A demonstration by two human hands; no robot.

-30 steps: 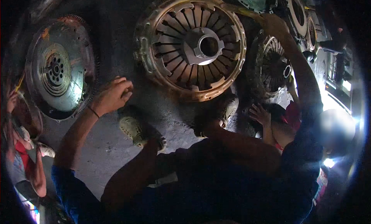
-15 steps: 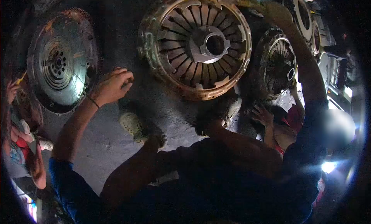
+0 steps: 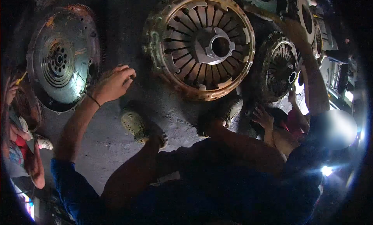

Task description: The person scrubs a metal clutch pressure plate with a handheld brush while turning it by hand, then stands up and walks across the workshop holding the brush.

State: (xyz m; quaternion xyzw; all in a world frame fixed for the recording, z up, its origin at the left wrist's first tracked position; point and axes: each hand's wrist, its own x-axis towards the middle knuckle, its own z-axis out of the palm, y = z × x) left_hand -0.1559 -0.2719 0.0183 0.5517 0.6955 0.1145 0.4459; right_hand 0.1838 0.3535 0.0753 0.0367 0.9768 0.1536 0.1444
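Observation:
My left hand (image 3: pixel 115 84) hangs over the floor with its fingers curled in; whatever they hold, if anything, is hidden. It is between a flywheel (image 3: pixel 79 83) with a toothed rim on the left and a large, rusty clutch pressure plate (image 3: pixel 182 85) at the centre. A grey release bearing (image 3: pixel 202 50) sits in the middle of the plate's spring fingers. My right arm reaches up along the right side. My right hand (image 3: pixel 285 27) is in shadow beyond the large plate, near a grey ring. Its fingers do not show clearly.
A smaller clutch pressure plate (image 3: pixel 270 69) stands to the right, with ring-shaped parts (image 3: pixel 307 21) behind it. Another person's hand (image 3: pixel 264 118) is below the smaller plate. At the left edge, someone's hand (image 3: pixel 11 91) holds a thin yellow item. My shoes (image 3: pixel 133 124) are on the floor.
My right hand has shifted slightly right and down, away from the large plate's rim. My left hand stays almost in place. The view has shifted a little.

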